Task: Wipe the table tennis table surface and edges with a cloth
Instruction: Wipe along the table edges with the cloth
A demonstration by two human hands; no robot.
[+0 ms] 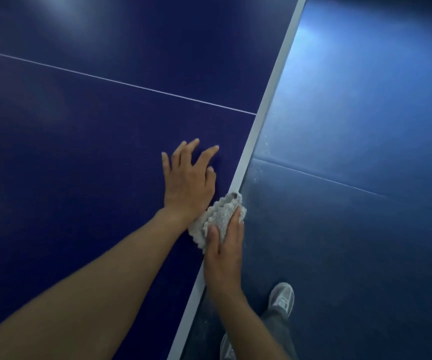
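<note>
The dark blue table tennis table fills the left of the view, with a thin white centre line across it. Its white edge runs diagonally from top right to bottom. A pale grey fluffy cloth lies bunched over that edge. My right hand grips the cloth, thumb on top and fingers wrapped over the table's side. My left hand rests flat on the tabletop just left of the cloth, fingers spread and straight.
A blue floor mat with a seam line lies right of the table, with pale dust specks near the table edge. My grey shoe and dark trouser leg stand on it at the bottom right.
</note>
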